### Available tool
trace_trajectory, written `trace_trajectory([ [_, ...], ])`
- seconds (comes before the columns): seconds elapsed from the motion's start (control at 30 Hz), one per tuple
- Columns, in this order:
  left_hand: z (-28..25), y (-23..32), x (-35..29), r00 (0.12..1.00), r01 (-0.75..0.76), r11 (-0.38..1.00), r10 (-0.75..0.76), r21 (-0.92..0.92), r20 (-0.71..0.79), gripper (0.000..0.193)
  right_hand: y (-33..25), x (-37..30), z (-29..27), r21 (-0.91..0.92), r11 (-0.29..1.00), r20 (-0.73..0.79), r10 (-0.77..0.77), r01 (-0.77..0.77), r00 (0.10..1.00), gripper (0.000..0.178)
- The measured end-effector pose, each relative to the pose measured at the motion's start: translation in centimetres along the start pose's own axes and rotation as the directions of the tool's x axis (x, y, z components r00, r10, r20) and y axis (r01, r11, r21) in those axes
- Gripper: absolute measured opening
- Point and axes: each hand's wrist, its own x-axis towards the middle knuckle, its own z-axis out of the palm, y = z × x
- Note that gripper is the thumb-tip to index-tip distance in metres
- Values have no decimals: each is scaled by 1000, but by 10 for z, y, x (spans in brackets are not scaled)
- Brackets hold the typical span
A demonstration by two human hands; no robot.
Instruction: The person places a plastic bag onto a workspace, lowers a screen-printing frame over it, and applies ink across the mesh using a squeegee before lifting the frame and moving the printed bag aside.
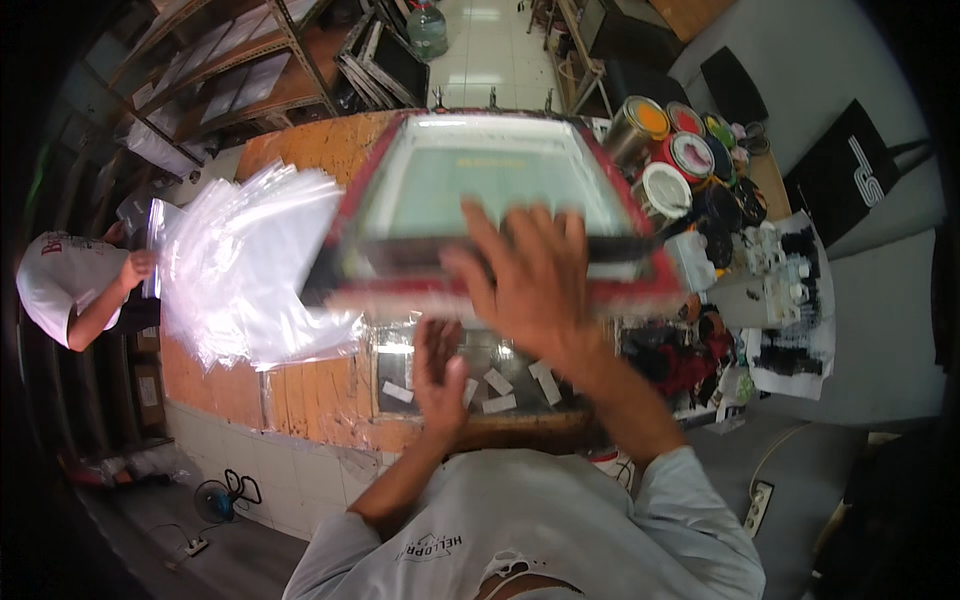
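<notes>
A screen-printing frame (655, 275) with a red border and pale green mesh is tilted up over the table, its near edge raised and blurred. A dark squeegee bar (410, 257) runs across its near part. My right hand (540, 275) lies over that bar, fingers reaching across it toward the mesh and thumb on the near side. Below the frame's near edge, my left hand (440, 375) is open, fingers stretched upward, holding nothing visible. Beneath both hands is a dark glossy printing surface (470, 410) with several small white pieces (498, 404) on it.
Clear plastic bags (255, 260) lie fanned out at left, beside a co-worker's hand (138, 268). Paint cans (645, 120) crowd the right side, near dark rags (680, 365) and an ink-stained sheet (800, 340). Shelving (230, 70) and a water jug (427, 30) stand beyond.
</notes>
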Motion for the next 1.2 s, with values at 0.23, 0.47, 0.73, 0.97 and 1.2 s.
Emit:
trace_trajectory([
  [0.23, -39, -21, -20, 644, 578, 495, -765, -648, -10, 35, 58, -44, 93, 72, 959, 450, 213, -274, 867, 60],
  [0.47, -46, -66, -28, 488, 585, 459, -858, -669, -161, 31, 175, 44, 235, -141, 987, 164, 96, -73, 982, 61],
  [0.73, -37, -47, -31, 567, 587, 530, -809, -612, -157, 30, 153, 48, 246, -146, 987, 303, 108, -66, 947, 69],
  [0.97, -36, -42, -32, 572, 623, 556, -804, -550, -164, 27, 40, -78, 132, -71, 995, 367, 91, -70, 926, 69],
  [1.2, -38, -63, -32, 620, 610, 599, -769, -518, -159, 48, -25, -148, 89, -81, 992, 418, 124, -99, 900, 68],
])
